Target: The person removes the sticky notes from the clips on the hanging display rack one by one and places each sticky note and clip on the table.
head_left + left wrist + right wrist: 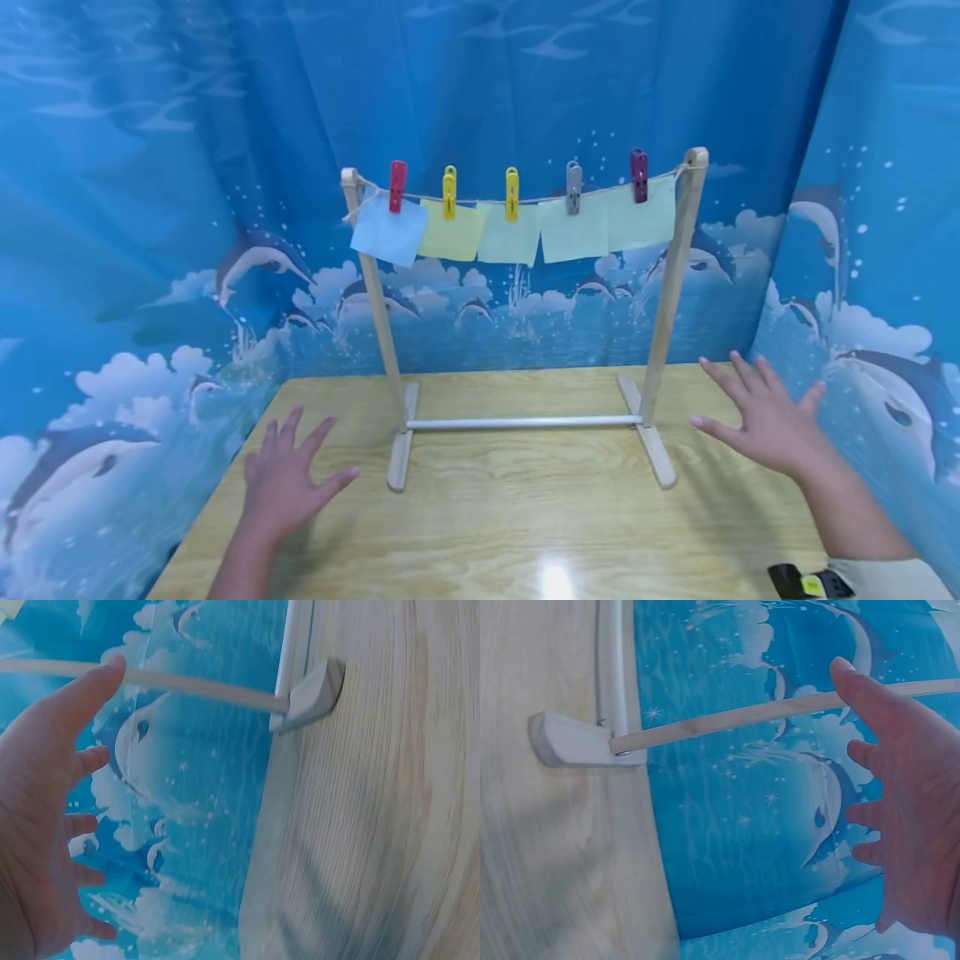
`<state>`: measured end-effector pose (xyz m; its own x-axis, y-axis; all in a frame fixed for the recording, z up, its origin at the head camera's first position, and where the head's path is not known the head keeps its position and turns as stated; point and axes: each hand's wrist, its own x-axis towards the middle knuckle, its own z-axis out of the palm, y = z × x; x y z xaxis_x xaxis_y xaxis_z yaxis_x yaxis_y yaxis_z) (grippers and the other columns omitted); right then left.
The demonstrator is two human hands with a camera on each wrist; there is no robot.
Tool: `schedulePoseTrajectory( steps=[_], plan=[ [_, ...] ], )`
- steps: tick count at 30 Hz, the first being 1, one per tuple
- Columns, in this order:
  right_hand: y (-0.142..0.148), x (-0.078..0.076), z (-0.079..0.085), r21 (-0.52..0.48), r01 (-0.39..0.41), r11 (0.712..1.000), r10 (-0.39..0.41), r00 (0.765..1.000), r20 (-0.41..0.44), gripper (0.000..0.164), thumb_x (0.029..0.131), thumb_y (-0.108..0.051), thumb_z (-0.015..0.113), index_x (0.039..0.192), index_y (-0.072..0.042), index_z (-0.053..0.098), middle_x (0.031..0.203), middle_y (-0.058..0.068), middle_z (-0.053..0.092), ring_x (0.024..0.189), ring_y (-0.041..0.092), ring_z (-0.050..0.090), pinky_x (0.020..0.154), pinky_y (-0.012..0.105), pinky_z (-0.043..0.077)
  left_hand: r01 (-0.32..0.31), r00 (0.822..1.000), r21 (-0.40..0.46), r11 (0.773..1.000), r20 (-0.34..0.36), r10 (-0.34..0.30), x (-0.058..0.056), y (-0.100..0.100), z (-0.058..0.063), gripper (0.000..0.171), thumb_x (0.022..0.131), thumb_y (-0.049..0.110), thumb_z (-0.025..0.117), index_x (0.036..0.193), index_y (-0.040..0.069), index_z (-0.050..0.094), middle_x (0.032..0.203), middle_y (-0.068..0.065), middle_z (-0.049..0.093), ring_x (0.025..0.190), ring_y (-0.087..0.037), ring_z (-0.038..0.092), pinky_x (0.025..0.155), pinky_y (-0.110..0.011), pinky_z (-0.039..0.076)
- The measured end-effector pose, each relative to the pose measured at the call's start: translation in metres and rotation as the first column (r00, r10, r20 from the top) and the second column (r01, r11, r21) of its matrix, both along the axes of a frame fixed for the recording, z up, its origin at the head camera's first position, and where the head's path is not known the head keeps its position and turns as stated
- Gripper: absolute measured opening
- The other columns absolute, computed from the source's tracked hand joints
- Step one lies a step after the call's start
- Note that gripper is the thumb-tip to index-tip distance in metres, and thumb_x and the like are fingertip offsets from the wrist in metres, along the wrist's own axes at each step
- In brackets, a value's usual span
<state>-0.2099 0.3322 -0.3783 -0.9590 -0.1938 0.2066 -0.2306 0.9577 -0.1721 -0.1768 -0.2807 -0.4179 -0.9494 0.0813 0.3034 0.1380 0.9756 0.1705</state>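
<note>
A wooden rack (668, 283) stands on the table with a string tied between its two posts. Five is avoided here: several paper squares hang from it, a blue one (390, 233) at the left, a yellow one (452, 237), then pale green ones (574, 233). Clothespins hold them: a red one (397, 186), yellow ones (449, 192), a grey one (573, 187) and a dark purple one (639, 175). My left hand (283, 479), fingers spread, hovers left of the rack, touching nothing. To its right, my right hand (772, 412) is likewise spread and holds nothing.
A white crossbar (525, 422) joins the rack's wooden feet (656, 457). Blue dolphin-print curtains (187, 208) surround the wood-grain table (480, 525) at the back and both sides. A dark band (810, 582) sits on the right wrist.
</note>
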Motion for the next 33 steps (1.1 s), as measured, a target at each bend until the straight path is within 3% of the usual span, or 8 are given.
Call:
schedulePoseTrajectory(
  steps=[11,19,24,33],
  plan=[
    [-0.009,-0.005,0.025,-0.037,-0.050,0.998,0.047,0.996,-0.079,0.092,0.087,-0.057,0.065,0.158,-0.025,0.014,0.156,0.030,0.014,0.140,0.056,0.001,0.086,0.078,-0.027,0.117,0.992,0.146,0.982,-0.071,-0.107,-0.016,0.029,-0.002,0.080,0.080,0.060,0.071,0.144,0.018,0.048,0.152,-0.023,0.027,0.137,-0.050,0.022,0.094,-0.079,0.024],
    [-0.013,0.000,0.044,-0.084,-0.083,0.993,0.072,0.990,-0.125,0.090,0.087,-0.050,0.069,0.157,-0.022,0.020,0.157,0.028,0.015,0.142,0.053,0.001,0.092,0.078,-0.023,0.157,0.985,0.185,0.970,-0.107,-0.139,-0.021,0.045,0.004,0.080,0.078,0.051,0.078,0.144,0.018,0.047,0.151,-0.021,0.032,0.136,-0.046,0.027,0.097,-0.075,0.027],
    [-0.015,0.001,0.057,-0.099,-0.122,0.988,0.107,0.984,-0.146,0.087,0.088,-0.046,0.069,0.157,-0.021,0.021,0.157,0.026,0.015,0.143,0.050,0.002,0.096,0.078,-0.018,0.172,0.984,0.236,0.956,-0.074,-0.159,-0.021,0.055,0.011,0.081,0.079,0.051,0.076,0.146,0.019,0.044,0.152,-0.019,0.030,0.136,-0.047,0.026,0.097,-0.075,0.027],
    [-0.016,0.002,0.078,-0.163,-0.190,0.968,0.162,0.972,-0.171,0.085,0.089,-0.037,0.072,0.156,-0.016,0.024,0.155,0.029,0.019,0.141,0.053,0.008,0.106,0.073,-0.009,0.235,0.972,0.307,0.922,-0.069,-0.224,-0.021,0.078,0.008,0.080,0.079,0.052,0.076,0.148,0.028,0.042,0.153,-0.016,0.031,0.136,-0.046,0.029,0.097,-0.076,0.030]
  ],
)
